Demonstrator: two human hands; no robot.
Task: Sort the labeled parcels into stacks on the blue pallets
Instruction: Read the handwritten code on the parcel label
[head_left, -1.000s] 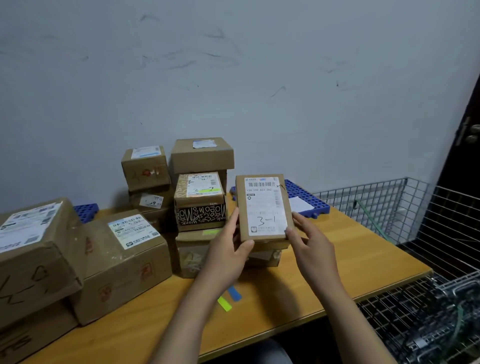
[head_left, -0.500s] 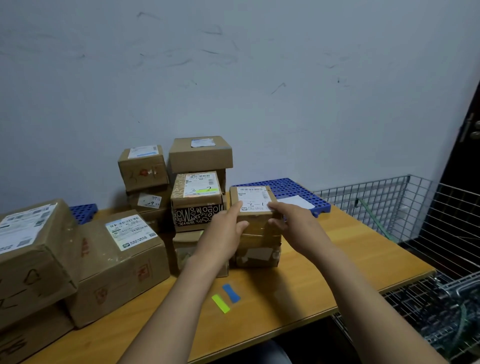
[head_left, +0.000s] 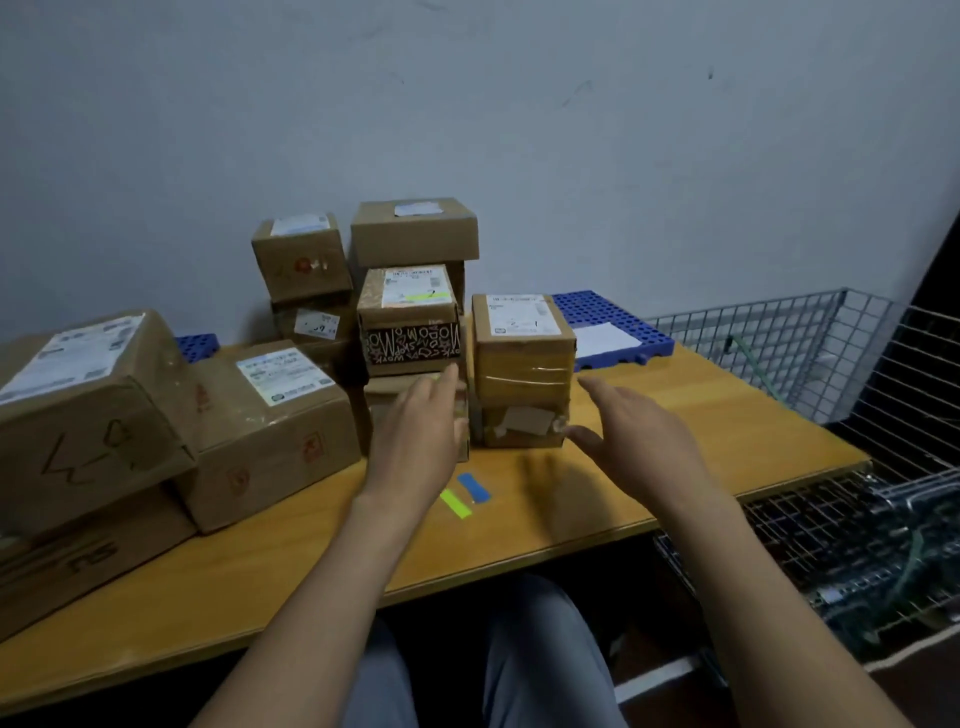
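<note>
A small brown parcel with a white label marked "3-1" lies flat on top of a taped parcel in the middle of the wooden table. My left hand hovers open just left of that stack, in front of a patterned black-and-white box. My right hand is open to the right of the stack, fingers spread, holding nothing. A blue pallet with a white sheet on it lies behind the stack.
Several cardboard parcels are piled at the left and back by the wall, over another blue pallet. Wire mesh baskets stand right of the table. Yellow and blue tape strips lie near the table's front.
The labelled parcel went from upright in both hands to flat on the taped parcel. Both hands have let go and drawn back toward me.
</note>
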